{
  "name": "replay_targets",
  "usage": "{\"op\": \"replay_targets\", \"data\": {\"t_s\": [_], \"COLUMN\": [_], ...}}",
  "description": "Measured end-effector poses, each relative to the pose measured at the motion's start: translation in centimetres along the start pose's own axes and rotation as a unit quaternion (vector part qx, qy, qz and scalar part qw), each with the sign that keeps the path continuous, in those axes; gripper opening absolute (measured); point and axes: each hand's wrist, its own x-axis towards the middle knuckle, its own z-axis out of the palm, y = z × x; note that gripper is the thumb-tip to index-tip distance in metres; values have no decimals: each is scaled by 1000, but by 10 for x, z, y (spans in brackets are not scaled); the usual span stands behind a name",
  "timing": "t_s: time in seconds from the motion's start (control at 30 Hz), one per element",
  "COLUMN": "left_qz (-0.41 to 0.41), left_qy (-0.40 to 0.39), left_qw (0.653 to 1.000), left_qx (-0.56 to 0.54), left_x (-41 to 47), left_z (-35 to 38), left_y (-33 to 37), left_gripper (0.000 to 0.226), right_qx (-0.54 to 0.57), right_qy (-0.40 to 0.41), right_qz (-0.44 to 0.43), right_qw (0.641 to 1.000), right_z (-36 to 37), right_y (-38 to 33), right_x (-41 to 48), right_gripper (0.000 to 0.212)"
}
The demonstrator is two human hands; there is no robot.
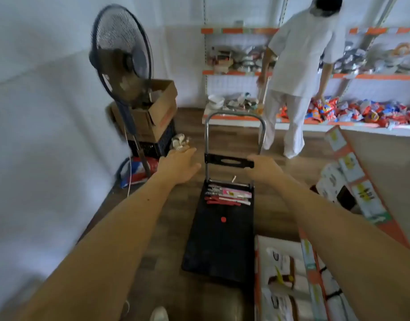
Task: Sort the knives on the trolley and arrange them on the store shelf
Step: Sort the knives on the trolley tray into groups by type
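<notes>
Knives [227,196], seemingly packaged, lie across flat black trolley [218,246].

Black trolley [219,246] on wood floor [280,144]; packaged knives [227,196] stacked at handle end (blurred).

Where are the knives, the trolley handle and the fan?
knives [229,195]: head view, middle of the packaged stack.
trolley handle [226,161]: head view, centre of the black crossbar.
fan [120,54]: head view, middle of its round grille.
</notes>
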Motion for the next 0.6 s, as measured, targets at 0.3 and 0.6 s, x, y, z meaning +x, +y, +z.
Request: {"op": "replay_targets", "data": {"t_s": [0.3,0.6], "left_qz": [54,119], "left_qy": [-113,-211], "left_qw": [988,960], "left_qx": [93,137], "left_x": [66,147], "left_z": [56,112], "left_y": [-69,-98], "left_gripper": [58,57], "right_qx": [47,95], "right_qy": [-18,-41], "right_qz": [116,251], "right_qw": [992,962], "right_z": [93,155], "right_y": [-2,11], "right_x": [53,93], "right_gripper": [30,43]}}
